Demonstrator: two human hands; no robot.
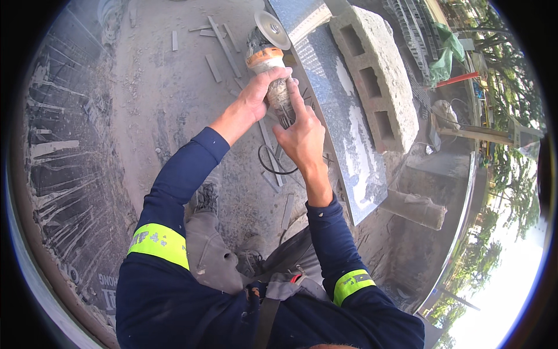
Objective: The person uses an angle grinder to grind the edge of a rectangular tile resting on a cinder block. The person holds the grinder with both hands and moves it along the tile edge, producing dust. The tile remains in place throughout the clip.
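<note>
Both my hands are wrapped around a dusty angle grinder (280, 96) with an orange collar. My left hand (254, 96) grips the body just behind the collar. Lower down, my right hand (303, 131) clasps the rear of the grinder, its index finger stretched along the side. A round pale disc (272, 30) sits at the tool's far end, its edge close to the long side of a grey speckled stone slab (340, 110). Whether disc and slab touch, I cannot tell. A black cord (266, 160) loops below the grinder.
A hollow concrete block (383, 81) rests on the slab's right side. Thin cut strips (224, 46) lie scattered over the dusty floor (145, 110). Right of the slab are a dusty cylinder (415, 209), green cloth (447, 55) and a red bar (457, 79). My shoe (206, 198) is below the left forearm.
</note>
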